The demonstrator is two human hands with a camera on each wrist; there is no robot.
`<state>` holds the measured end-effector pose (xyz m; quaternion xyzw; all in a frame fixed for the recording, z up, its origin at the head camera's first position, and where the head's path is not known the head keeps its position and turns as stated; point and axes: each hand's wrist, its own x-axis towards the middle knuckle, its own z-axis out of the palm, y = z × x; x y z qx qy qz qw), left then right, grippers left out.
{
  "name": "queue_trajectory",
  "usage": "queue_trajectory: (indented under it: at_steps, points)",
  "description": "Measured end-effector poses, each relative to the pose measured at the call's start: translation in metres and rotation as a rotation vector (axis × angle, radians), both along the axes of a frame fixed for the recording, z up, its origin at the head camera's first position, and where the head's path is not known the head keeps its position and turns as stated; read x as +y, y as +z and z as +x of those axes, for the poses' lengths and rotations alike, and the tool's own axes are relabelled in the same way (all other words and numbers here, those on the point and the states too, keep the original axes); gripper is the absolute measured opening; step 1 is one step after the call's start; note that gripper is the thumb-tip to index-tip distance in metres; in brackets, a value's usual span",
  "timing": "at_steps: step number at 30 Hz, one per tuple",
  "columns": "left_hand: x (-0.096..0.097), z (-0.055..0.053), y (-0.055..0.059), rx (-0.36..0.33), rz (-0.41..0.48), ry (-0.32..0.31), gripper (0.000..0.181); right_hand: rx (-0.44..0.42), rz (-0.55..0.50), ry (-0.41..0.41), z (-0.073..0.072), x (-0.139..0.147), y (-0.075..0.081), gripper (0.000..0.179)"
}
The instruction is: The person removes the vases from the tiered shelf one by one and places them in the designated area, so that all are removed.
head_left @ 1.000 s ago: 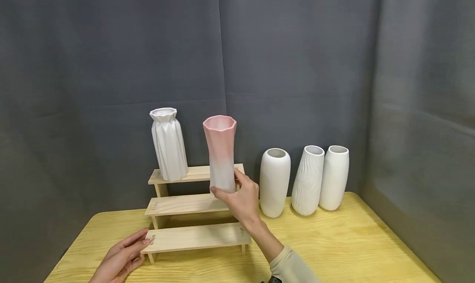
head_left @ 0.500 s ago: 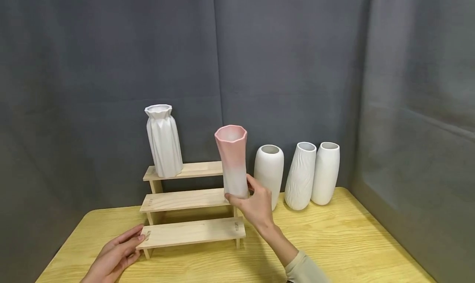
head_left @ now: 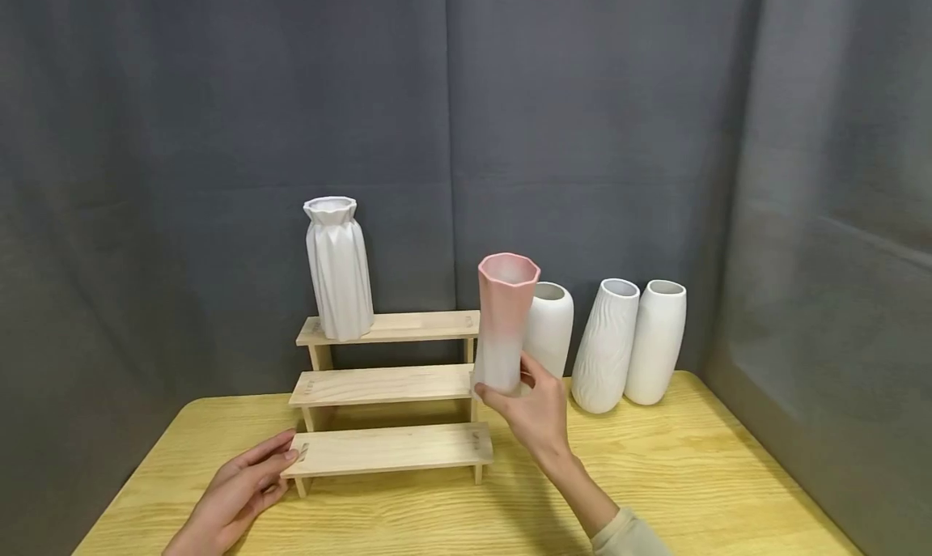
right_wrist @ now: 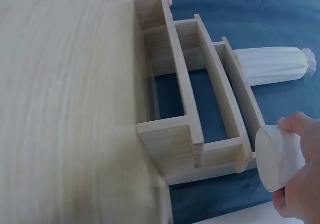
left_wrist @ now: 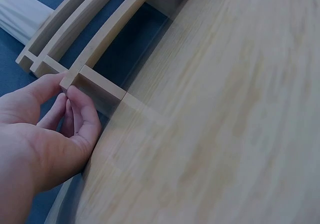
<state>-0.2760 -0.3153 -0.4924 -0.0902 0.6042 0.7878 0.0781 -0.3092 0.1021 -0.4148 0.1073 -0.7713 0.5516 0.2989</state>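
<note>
My right hand [head_left: 540, 417] grips a pink-to-white vase [head_left: 504, 323] low on its body, thumb on the near side. The vase is upright in the head view, held off the surface by the right end of a three-tier wooden display stand [head_left: 393, 449]. Its round base [right_wrist: 267, 159] shows bare in the right wrist view. At the stand's lower left, my left hand [head_left: 235, 491] pinches the end of the bottom board between thumb and fingers; the left wrist view shows this hand [left_wrist: 42, 144] at the board's corner. A white pleated vase [head_left: 339, 277] stands on the top tier's left end.
A smooth white vase [head_left: 551, 329], partly hidden behind the pink one, stands on the yellow wooden table [head_left: 677, 475]. Right of it are a wavy-ribbed white vase [head_left: 606, 350] and another smooth white vase [head_left: 657, 345]. Grey curtains [head_left: 218, 135] close off the back and sides.
My right hand has carried the pink-to-white vase rightward and down, from over the middle tier to the stand's right end. The left hand keeps its pinch. The head view has shifted slightly.
</note>
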Motion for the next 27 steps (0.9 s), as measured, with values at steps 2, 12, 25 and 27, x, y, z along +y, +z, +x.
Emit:
queue_trajectory:
  at_steps: [2, 12, 25, 27]
  points:
    - [0.001, 0.001, 0.001, 0.018, 0.012, 0.002, 0.072, -0.006, 0.000, -0.006, 0.001, 0.003, -0.002, 0.055]
    - [0.001, 0.002, -0.003, 0.073, 0.032, 0.020, 0.064, -0.072, 0.009, -0.011, 0.005, 0.027, -0.013, 0.058]
    - [0.001, 0.003, -0.003, 0.081, 0.081, 0.001, 0.062, -0.153, 0.122, -0.118, 0.021, 0.088, -0.019, 0.058]
    - [0.000, 0.004, -0.002, 0.078, 0.080, 0.000, 0.063, -0.158, 0.141, -0.137, 0.023, 0.097, -0.020, 0.060]
